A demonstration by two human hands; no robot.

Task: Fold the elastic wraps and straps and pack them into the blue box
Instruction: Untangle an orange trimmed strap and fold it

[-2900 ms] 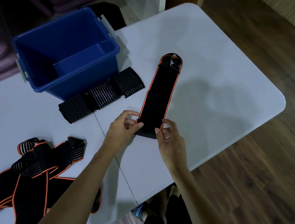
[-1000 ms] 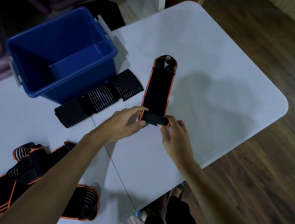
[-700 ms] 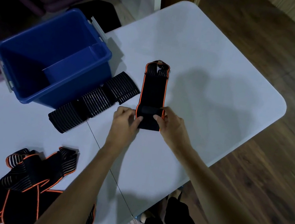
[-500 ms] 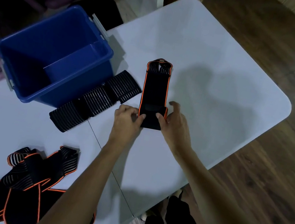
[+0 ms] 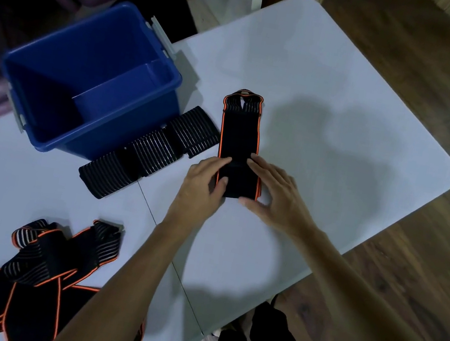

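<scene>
A black strap with orange edges (image 5: 238, 133) lies lengthwise on the white table (image 5: 346, 125), its looped end pointing away from me. Its near end is folded over into a thicker pad. My left hand (image 5: 199, 187) pinches the left edge of that fold, thumb on top. On the right side, my right hand (image 5: 279, 195) holds the fold between forefinger and thumb. The blue box (image 5: 119, 148) stands to the left, open, with nothing visible inside.
A black wrap with pale stripes (image 5: 151, 154) lies folded against the box's front wall. A tangle of black and orange straps (image 5: 41, 267) is heaped at the near left. The table's rounded right edge drops to a wooden floor (image 5: 411, 263).
The strap's near end has been folded over, so the flat part is shorter. Both hands have moved with the fold, away from me along the strap.
</scene>
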